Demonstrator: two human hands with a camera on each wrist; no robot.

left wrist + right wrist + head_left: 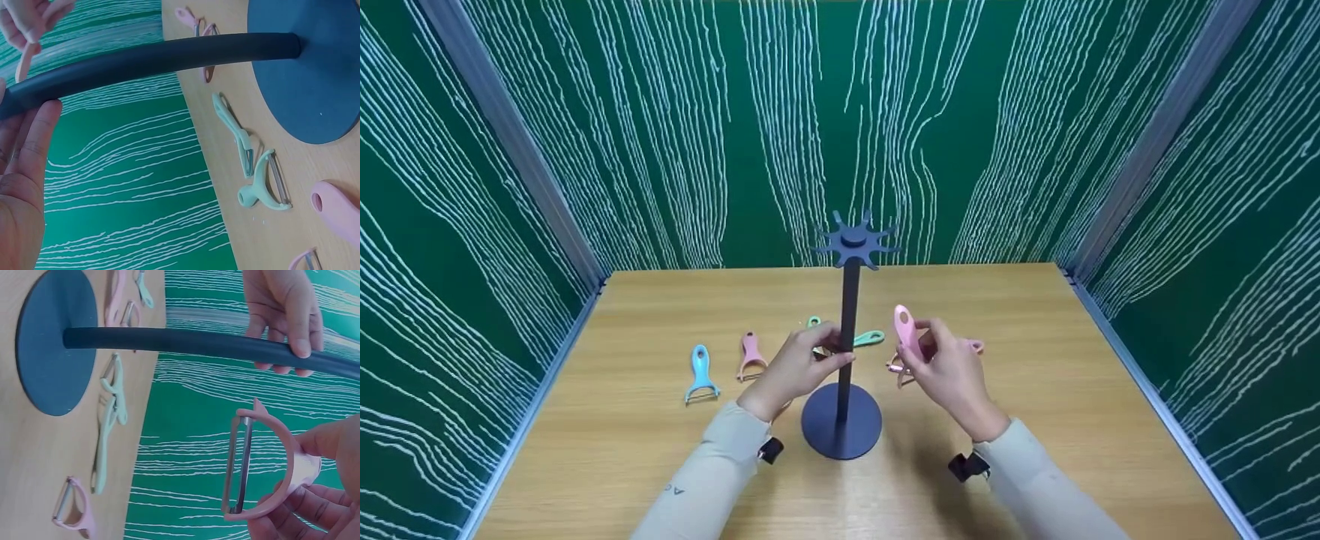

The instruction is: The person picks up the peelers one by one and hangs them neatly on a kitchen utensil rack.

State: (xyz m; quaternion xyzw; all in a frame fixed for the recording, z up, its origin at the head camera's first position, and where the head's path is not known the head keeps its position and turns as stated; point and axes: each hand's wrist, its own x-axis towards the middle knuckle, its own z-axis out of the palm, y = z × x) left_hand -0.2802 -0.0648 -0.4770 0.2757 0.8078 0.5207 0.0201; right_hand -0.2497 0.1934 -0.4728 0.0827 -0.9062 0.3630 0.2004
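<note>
A dark stand has a round base (864, 435), an upright pole (850, 300) and a notched, star-shaped top (853, 238) with nothing hanging on it. My left hand (799, 367) holds the pole at about mid-height, thumb on one side and fingers on the other. To the right of the pole, my right hand (956, 375) pinches a pink peeler (906, 330) by its handle. The peeler's holed handle end points up in the head view. Its metal blade (246, 461) and curved head show plainly in the right wrist view, apart from the stand.
On the wooden table (660, 480) lie a blue peeler (700, 366) and a pink peeler (750, 345) at left. Two green peelers (260, 188) lie behind the stand. Another pink peeler (84, 517) is partly hidden by my right hand. Green, white-streaked walls (780, 135) surround the table.
</note>
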